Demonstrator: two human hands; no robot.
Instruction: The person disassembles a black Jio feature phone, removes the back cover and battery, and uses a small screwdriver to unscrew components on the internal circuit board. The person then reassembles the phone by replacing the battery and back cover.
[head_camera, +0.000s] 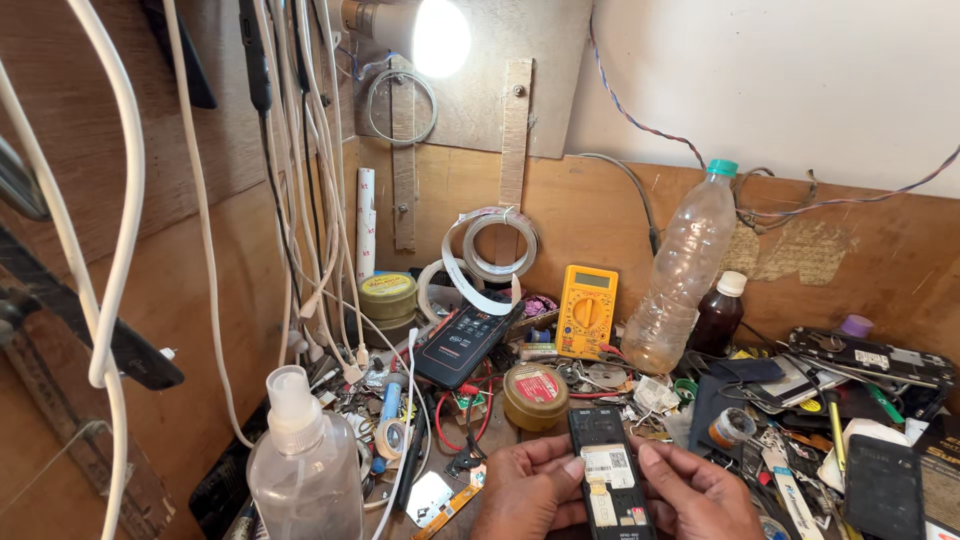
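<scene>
Both my hands hold a small black phone (608, 470) with its back cover off, low in the middle of the head view. My left hand (528, 488) grips its left side, thumb on the white label. My right hand (700, 492) grips the right side, thumb against the edge. The phone's lower end runs out of the frame. Just beyond it on the bench sits a round gold tin with a red label (535, 396).
The wooden bench is crowded: a spray bottle (300, 455) at front left, a yellow multimeter (587, 311), a clear plastic bottle (683, 272), a brown bottle (718, 314), black phones (884, 487) and parts at right. White cables (200, 200) hang at left under a lit bulb (440, 36).
</scene>
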